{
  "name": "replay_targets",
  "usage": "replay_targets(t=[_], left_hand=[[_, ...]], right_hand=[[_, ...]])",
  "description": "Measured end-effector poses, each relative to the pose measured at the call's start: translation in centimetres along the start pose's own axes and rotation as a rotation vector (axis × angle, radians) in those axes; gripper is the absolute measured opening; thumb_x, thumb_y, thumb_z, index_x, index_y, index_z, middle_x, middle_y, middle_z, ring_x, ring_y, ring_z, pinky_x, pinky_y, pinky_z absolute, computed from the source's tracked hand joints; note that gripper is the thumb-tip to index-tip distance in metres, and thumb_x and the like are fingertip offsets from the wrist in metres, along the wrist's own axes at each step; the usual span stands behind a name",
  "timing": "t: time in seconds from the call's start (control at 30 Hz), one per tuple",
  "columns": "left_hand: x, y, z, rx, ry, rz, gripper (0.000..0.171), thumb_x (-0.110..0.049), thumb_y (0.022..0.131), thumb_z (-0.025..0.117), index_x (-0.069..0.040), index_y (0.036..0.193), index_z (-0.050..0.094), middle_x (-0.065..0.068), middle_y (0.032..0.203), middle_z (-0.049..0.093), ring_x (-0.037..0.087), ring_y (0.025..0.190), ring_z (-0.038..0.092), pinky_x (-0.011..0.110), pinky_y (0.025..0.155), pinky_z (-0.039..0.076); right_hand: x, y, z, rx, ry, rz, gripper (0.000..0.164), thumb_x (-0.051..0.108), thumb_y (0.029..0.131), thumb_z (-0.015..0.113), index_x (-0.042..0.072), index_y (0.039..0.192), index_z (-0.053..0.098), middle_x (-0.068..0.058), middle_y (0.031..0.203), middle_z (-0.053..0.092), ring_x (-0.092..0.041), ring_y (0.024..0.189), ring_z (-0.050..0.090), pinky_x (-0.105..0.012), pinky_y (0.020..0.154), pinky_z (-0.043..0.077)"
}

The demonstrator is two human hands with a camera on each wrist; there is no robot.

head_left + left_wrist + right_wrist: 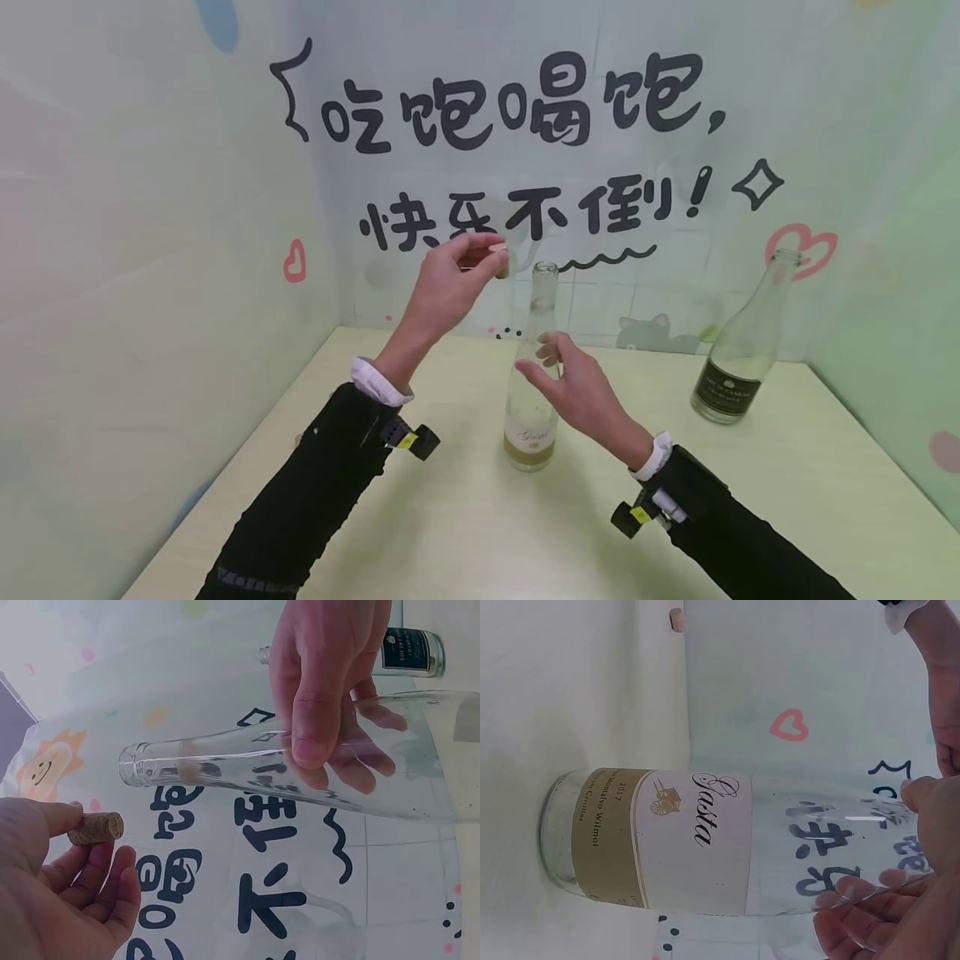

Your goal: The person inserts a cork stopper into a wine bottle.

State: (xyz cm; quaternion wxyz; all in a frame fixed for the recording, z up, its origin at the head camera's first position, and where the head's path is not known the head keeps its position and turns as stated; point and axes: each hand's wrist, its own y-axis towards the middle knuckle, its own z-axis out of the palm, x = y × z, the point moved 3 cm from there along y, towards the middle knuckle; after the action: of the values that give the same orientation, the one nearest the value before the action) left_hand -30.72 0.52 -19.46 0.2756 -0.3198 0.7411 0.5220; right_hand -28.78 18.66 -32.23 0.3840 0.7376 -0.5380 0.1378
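A clear glass bottle (530,417) with a white and gold label stands upright on the table, its mouth uncovered. My right hand (588,396) holds the bottle's upper body, the thumb on one side and the fingers (367,761) curved round the other, seen through the glass. Up and left of the bottle mouth, my left hand (450,283) pinches a cork (96,828) between thumb and fingers. One end of the cork faces the bottle mouth in the left wrist view, with a gap between them.
A second clear bottle (727,387), with a dark label, stands at the right rear of the table (450,533). Another cork (676,620) lies near the table's left edge. Printed wall panels (187,208) enclose the table at the back and sides.
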Motion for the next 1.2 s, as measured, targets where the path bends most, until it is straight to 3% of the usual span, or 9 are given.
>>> replay_targets(t=[0.13, 0.37, 0.7, 0.97, 1.2], left_hand=[[0.6, 0.6, 0.1, 0.009, -0.009, 0.024, 0.029, -0.026, 0.09, 0.062, -0.012, 0.116, 0.063, 0.002, 0.096, 0.065, 0.013, 0.088, 0.06, 0.029, 0.075, 0.047], [-0.7, 0.4, -0.4, 0.012, -0.031, 0.07, 0.031, -0.029, 0.09, 0.063, -0.012, 0.116, 0.064, -0.001, 0.094, 0.065, 0.013, 0.087, 0.059, 0.031, 0.076, 0.048], [-2.1, -0.6, -0.2, 0.038, -0.046, 0.083, 0.028, -0.026, 0.091, 0.061, -0.014, 0.116, 0.063, -0.003, 0.091, 0.065, 0.011, 0.086, 0.06, 0.029, 0.075, 0.047], [-6.3, -2.6, -0.3, 0.084, -0.078, 0.081, 0.026, -0.011, 0.092, 0.058, -0.001, 0.117, 0.061, 0.011, 0.092, 0.065, 0.022, 0.086, 0.06, 0.028, 0.074, 0.046], [-7.3, -3.3, 0.3, 0.177, -0.186, 0.075, 0.025, -0.009, 0.092, 0.058, 0.001, 0.115, 0.061, 0.012, 0.091, 0.065, 0.024, 0.086, 0.062, 0.03, 0.081, 0.048]], right_hand=[[0.6, -0.8, 0.2, 0.0, 0.004, -0.031, 0.056, 0.059, 0.085, 0.053, 0.014, 0.119, 0.048, -0.002, 0.108, 0.061, -0.022, 0.091, 0.06, -0.037, 0.073, 0.048], [2.0, -2.8, 0.3, -0.024, 0.025, -0.068, 0.052, 0.058, 0.085, 0.055, 0.017, 0.116, 0.05, 0.005, 0.103, 0.06, -0.014, 0.089, 0.058, -0.031, 0.068, 0.047], [3.4, -6.2, 0.3, -0.05, 0.015, -0.13, 0.043, 0.056, 0.084, 0.058, 0.023, 0.11, 0.052, 0.015, 0.098, 0.057, -0.004, 0.08, 0.053, -0.03, 0.068, 0.047], [3.7, -8.2, -0.1, -0.088, 0.009, -0.226, 0.032, 0.041, 0.084, 0.066, 0.02, 0.104, 0.054, 0.018, 0.093, 0.055, -0.003, 0.081, 0.053, -0.024, 0.066, 0.045], [4.0, -9.4, -0.6, -0.108, 0.02, -0.283, 0.027, 0.031, 0.083, 0.069, 0.02, 0.102, 0.054, 0.02, 0.093, 0.055, -0.001, 0.083, 0.053, -0.025, 0.065, 0.046]])
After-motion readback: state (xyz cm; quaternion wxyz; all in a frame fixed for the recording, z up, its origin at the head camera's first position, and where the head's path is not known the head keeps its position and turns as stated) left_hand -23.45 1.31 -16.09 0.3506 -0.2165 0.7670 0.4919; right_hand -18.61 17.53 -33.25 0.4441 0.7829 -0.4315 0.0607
